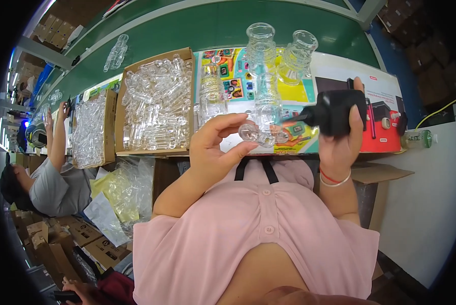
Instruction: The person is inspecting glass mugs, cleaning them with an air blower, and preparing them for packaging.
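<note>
My left hand pinches a small clear glass-like piece with rounded bulges between thumb and fingers. It lies level above the near edge of the table. My right hand grips a black boxy device whose narrow tip points left, close to the right end of the clear piece. Whether the tip touches the piece I cannot tell. Beyond my hands stand clear ribbed vessels: one tall one, another at its right and a third nearer the left.
A cardboard box full of clear pieces stands left of the vessels, with a second filled box beyond it. Printed sheets cover the green table. A co-worker sits at far left. A green-tinted bottle lies at right.
</note>
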### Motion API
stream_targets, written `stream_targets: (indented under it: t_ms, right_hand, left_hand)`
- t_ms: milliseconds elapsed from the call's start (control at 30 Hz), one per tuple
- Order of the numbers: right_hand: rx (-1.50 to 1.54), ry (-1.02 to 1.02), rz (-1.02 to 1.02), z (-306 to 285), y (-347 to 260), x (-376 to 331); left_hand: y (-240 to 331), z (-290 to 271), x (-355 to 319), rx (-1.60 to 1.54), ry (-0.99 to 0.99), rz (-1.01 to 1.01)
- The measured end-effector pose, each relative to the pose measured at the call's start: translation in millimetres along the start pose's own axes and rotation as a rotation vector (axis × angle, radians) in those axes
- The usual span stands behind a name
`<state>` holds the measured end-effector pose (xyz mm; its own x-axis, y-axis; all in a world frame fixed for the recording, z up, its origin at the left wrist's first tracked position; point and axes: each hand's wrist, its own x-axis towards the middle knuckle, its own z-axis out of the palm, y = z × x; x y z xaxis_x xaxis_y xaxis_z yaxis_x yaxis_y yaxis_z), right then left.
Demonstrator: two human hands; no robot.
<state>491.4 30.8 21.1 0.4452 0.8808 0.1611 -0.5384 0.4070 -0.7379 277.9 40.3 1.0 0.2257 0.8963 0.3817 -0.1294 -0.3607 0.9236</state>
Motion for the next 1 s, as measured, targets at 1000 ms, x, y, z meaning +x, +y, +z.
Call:
stream_targets:
  t_ms: [1000]
  right_hand:
    - [-1.444, 0.185, -0.318, -159.4, 60.0, 134.9]
  left_hand:
    - [-33.1, 11.8, 14.2, -0.758, 0.026, -0.683]
